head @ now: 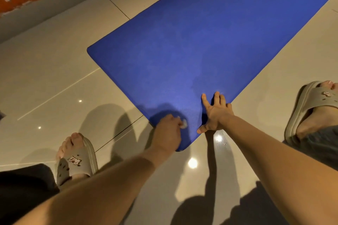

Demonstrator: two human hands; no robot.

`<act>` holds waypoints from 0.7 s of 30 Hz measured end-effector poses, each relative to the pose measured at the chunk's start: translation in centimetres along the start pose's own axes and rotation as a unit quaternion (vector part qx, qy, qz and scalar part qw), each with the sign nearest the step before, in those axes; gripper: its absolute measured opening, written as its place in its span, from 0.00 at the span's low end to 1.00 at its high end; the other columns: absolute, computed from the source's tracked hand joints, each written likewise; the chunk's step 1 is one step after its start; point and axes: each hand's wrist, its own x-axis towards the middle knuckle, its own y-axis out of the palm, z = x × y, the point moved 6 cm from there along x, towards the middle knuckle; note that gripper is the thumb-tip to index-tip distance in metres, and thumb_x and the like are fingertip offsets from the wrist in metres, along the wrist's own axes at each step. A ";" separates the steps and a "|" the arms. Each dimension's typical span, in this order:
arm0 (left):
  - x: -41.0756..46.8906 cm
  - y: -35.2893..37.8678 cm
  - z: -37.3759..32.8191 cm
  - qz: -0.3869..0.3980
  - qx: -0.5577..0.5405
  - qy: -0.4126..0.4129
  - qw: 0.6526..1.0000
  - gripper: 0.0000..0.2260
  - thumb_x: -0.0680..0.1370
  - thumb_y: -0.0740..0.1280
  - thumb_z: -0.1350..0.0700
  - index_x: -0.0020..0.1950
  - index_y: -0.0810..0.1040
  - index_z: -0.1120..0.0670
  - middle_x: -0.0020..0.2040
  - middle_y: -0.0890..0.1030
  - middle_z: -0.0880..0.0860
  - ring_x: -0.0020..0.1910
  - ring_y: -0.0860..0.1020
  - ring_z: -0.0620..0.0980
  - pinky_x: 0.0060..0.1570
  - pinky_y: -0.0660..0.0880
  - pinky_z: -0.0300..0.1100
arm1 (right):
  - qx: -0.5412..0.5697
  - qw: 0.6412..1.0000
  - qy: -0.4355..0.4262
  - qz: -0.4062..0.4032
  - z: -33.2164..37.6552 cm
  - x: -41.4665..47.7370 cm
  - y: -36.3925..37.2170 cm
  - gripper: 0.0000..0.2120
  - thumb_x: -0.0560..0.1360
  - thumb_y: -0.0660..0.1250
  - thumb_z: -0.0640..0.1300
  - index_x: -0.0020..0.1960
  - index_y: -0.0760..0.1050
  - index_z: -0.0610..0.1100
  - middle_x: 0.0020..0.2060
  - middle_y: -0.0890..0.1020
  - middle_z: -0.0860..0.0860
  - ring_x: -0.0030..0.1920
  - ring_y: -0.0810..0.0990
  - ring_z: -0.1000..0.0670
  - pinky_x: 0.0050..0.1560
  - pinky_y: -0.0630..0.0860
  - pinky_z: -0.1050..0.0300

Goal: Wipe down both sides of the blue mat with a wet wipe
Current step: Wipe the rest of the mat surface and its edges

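left hand [169,126] over half-hidden wipe [184,124]

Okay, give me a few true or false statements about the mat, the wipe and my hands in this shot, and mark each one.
1. The blue mat lies unrolled on the tiled floor. True.
2. The right hand holds the wet wipe. False: the left hand holds it, while the right hand rests on the mat's edge with its fingers spread.
3. The wet wipe is on the mat near its closest corner. True.
4. Both feet stand on the mat. False: the left slipper and the right slipper are both on the floor, one on either side of the mat.
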 end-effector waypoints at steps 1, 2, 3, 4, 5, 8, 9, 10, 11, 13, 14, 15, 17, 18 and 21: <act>-0.8 1.0 -1.4 0.025 0.006 0.034 0.999 0.08 0.82 0.62 0.60 0.55 0.81 0.53 0.52 0.79 0.54 0.51 0.78 0.54 0.53 0.76 0.48 | 0.005 1.000 0.000 0.004 0.0 -0.1 -0.1 0.70 0.62 0.76 0.72 0.79 0.27 0.54 0.79 0.33 0.38 0.79 0.35 0.35 0.78 0.49 0.39; -1.2 1.7 -2.1 0.041 0.010 0.064 0.997 0.08 0.83 0.62 0.58 0.57 0.80 0.53 0.53 0.79 0.53 0.53 0.77 0.53 0.54 0.76 0.46 | 0.009 1.000 -0.003 0.005 -0.1 -0.1 -0.2 0.70 0.61 0.76 0.71 0.79 0.27 0.54 0.79 0.33 0.38 0.79 0.34 0.35 0.78 0.48 0.39; -1.3 1.8 -2.3 0.066 0.027 0.098 0.993 0.08 0.83 0.62 0.58 0.58 0.78 0.52 0.52 0.78 0.53 0.53 0.77 0.53 0.53 0.76 0.46 | 0.011 1.000 -0.006 0.006 -0.2 -0.1 -0.3 0.70 0.61 0.77 0.71 0.79 0.27 0.54 0.79 0.33 0.38 0.79 0.34 0.35 0.78 0.48 0.39; -1.0 2.1 -1.7 0.091 0.051 0.147 0.984 0.09 0.81 0.63 0.59 0.58 0.78 0.51 0.51 0.77 0.52 0.52 0.77 0.54 0.51 0.76 0.47 | 0.010 1.000 -0.009 0.007 -0.3 -0.2 -0.3 0.69 0.62 0.77 0.70 0.79 0.27 0.54 0.79 0.33 0.38 0.79 0.34 0.36 0.78 0.48 0.39; -0.3 1.7 -0.9 0.104 0.081 0.188 0.973 0.11 0.77 0.64 0.62 0.57 0.78 0.51 0.50 0.77 0.53 0.51 0.77 0.55 0.49 0.76 0.48 | 0.007 1.000 -0.012 0.007 -0.4 -0.3 -0.3 0.69 0.62 0.77 0.70 0.79 0.27 0.55 0.79 0.34 0.38 0.79 0.34 0.36 0.78 0.48 0.39; 4.3 -2.3 4.6 0.015 0.087 0.088 0.992 0.12 0.75 0.67 0.65 0.56 0.81 0.53 0.54 0.76 0.57 0.54 0.77 0.59 0.53 0.74 0.48 | -0.004 1.000 -0.012 0.002 -0.4 -0.3 -0.1 0.68 0.64 0.76 0.69 0.79 0.27 0.54 0.79 0.34 0.38 0.79 0.35 0.35 0.78 0.49 0.39; 5.6 -4.0 6.8 -0.018 0.083 0.008 0.996 0.10 0.78 0.66 0.62 0.57 0.80 0.55 0.56 0.76 0.58 0.55 0.76 0.60 0.55 0.72 0.48 | -0.007 1.000 -0.011 0.001 -0.3 -0.3 0.0 0.68 0.64 0.76 0.69 0.79 0.27 0.54 0.79 0.34 0.38 0.79 0.35 0.35 0.78 0.49 0.39; 6.8 -5.5 8.8 -0.053 0.086 -0.052 0.994 0.08 0.80 0.65 0.60 0.57 0.80 0.56 0.55 0.76 0.59 0.55 0.77 0.61 0.55 0.72 0.49 | -0.009 1.000 -0.009 0.001 -0.2 -0.2 0.0 0.68 0.64 0.76 0.69 0.79 0.26 0.54 0.79 0.33 0.38 0.79 0.34 0.35 0.78 0.49 0.39; 7.4 -6.2 10.2 -0.075 0.075 -0.102 0.989 0.07 0.81 0.64 0.58 0.56 0.79 0.58 0.54 0.78 0.60 0.53 0.77 0.62 0.53 0.73 0.50 | -0.012 1.000 -0.008 0.000 -0.2 -0.2 0.0 0.68 0.63 0.76 0.69 0.79 0.26 0.54 0.79 0.33 0.38 0.79 0.34 0.35 0.78 0.49 0.39; 7.7 -6.6 10.5 -0.089 0.056 -0.146 0.984 0.08 0.82 0.63 0.57 0.54 0.78 0.60 0.51 0.79 0.61 0.50 0.78 0.63 0.50 0.74 0.52 | -0.020 1.000 -0.004 -0.001 -0.2 -0.1 0.0 0.69 0.63 0.76 0.70 0.78 0.26 0.54 0.79 0.33 0.38 0.79 0.35 0.35 0.78 0.49 0.39; 7.1 -6.1 9.6 -0.093 0.044 -0.139 0.985 0.07 0.82 0.63 0.57 0.53 0.78 0.60 0.50 0.80 0.61 0.49 0.78 0.63 0.49 0.74 0.52 | -0.023 1.000 -0.003 0.000 -0.2 -0.1 0.0 0.69 0.63 0.76 0.71 0.78 0.26 0.54 0.79 0.33 0.38 0.79 0.35 0.35 0.78 0.49 0.39; 6.6 -5.4 8.2 -0.098 0.036 -0.119 0.987 0.07 0.81 0.64 0.58 0.50 0.79 0.60 0.47 0.80 0.61 0.46 0.79 0.62 0.46 0.74 0.50 | -0.026 1.000 -0.003 -0.001 -0.2 -0.1 0.0 0.69 0.63 0.75 0.71 0.78 0.26 0.54 0.79 0.33 0.38 0.79 0.35 0.35 0.78 0.49 0.39; 4.9 -3.0 5.0 -0.076 0.052 -0.046 0.995 0.03 0.77 0.69 0.58 0.44 0.79 0.55 0.39 0.79 0.56 0.38 0.80 0.57 0.37 0.73 0.44 | -0.030 1.000 -0.002 -0.002 -0.1 -0.1 0.0 0.69 0.63 0.75 0.72 0.78 0.25 0.54 0.79 0.34 0.38 0.79 0.35 0.35 0.78 0.50 0.38; 4.1 -1.5 3.2 -0.052 0.078 0.014 0.995 0.02 0.74 0.68 0.59 0.43 0.78 0.52 0.38 0.78 0.53 0.38 0.79 0.54 0.34 0.69 0.43 | -0.030 1.000 -0.001 0.000 -0.1 -0.1 0.0 0.69 0.62 0.75 0.71 0.78 0.25 0.54 0.79 0.34 0.38 0.79 0.35 0.35 0.78 0.50 0.39; 1.1 2.7 -0.5 0.079 0.086 0.162 0.980 0.07 0.76 0.64 0.62 0.44 0.76 0.50 0.38 0.73 0.51 0.40 0.76 0.53 0.35 0.63 0.43 | -0.026 1.000 0.003 0.003 -0.1 -0.2 -0.1 0.70 0.62 0.76 0.71 0.78 0.25 0.54 0.79 0.34 0.37 0.79 0.35 0.35 0.79 0.50 0.39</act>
